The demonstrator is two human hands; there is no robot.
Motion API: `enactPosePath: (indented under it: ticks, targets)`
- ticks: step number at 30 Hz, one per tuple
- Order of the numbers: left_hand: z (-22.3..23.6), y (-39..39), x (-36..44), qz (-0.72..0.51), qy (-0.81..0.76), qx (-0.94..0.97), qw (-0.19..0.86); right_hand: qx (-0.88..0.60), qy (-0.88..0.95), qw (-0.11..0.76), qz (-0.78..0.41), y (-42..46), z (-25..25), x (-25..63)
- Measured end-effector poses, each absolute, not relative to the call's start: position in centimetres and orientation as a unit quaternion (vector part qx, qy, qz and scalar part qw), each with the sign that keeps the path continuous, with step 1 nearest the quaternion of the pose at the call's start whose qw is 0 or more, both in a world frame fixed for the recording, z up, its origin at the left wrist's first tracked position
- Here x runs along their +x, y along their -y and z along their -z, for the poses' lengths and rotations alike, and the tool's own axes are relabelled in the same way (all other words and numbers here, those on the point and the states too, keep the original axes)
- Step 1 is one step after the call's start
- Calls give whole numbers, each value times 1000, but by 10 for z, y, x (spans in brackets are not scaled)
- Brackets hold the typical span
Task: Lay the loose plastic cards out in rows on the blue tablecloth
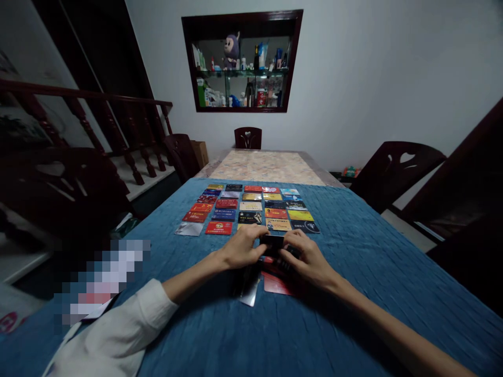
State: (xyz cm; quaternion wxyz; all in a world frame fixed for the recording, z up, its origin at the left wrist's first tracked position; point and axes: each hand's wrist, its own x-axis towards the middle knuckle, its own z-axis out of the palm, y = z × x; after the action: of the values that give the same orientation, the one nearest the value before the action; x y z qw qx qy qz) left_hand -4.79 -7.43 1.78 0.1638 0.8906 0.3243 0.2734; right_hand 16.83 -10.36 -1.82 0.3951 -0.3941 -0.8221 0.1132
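Observation:
My left hand [244, 246] and my right hand [304, 256] meet over the blue tablecloth [353, 272], both closed on a dark card [272, 241] held between their fingertips. Under and just behind the hands lies a loose heap of cards [277, 283], with a red one on the right and a silvery one [250, 291] at its left edge. Beyond the hands, several rows of coloured cards [251, 207] lie face up in a neat grid on the cloth.
Dark wooden chairs stand at the left [58, 183], the far end [248, 137] and the right [396, 167]. The far half of the table [267, 166] shows a patterned top. A wall niche [241, 63] holds bottles and a plush toy. A stair railing [98, 104] runs at left.

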Motion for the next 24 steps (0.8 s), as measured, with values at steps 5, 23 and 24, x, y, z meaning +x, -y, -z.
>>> enactPosePath:
  ticks: [5,23,24]
  targets:
    - [-15,74,-48,-272,-317,896,148,-415,792,437,-96,103,17,170]
    - [-3,73,-46,-205,-312,917,139,-387,845,359,84,109,28,162]
    - [-3,72,-46,-204,-314,916,141,-383,846,359,96,110,28,162]
